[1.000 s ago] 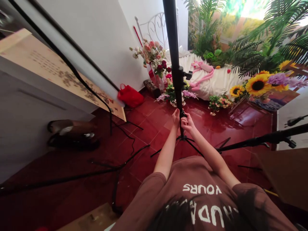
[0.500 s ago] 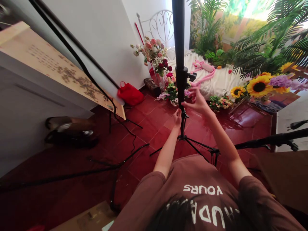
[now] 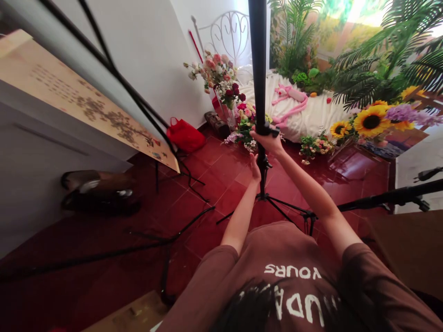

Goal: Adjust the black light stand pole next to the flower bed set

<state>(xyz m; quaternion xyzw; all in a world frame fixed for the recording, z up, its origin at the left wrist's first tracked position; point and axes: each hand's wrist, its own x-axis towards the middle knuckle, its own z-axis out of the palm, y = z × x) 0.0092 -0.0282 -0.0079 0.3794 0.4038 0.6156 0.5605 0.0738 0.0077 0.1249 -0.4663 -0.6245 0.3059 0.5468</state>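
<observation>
In front of me stands a black tripod stand (image 3: pixel 260 69), its pole upright and its legs spread on the floor. My right hand (image 3: pixel 270 142) is wrapped round the pole just under a collar with a clamp knob (image 3: pixel 275 132). Lower down, my left hand (image 3: pixel 255 168) is against the pole's left side, thumb upward. Its other fingers are partly hidden by the pole. Close to my left hand, a smaller knob (image 3: pixel 268 164) sticks out on the pole's right side.
Flower bouquets (image 3: pixel 221 76), a bed with a white cover (image 3: pixel 321 115) and sunflowers (image 3: pixel 372 121) stand beyond. A red bag (image 3: pixel 186 135) sits by the wall, near a long scroll picture (image 3: pixel 104 113). Other black stand legs (image 3: pixel 104 252) cross the red floor at left; another pole (image 3: pixel 391 198) lies right.
The collar and upper pole have slid down. My right hand, apart from the pole with fingers spread before, now grips it below the collar. My left thumb has straightened upward.
</observation>
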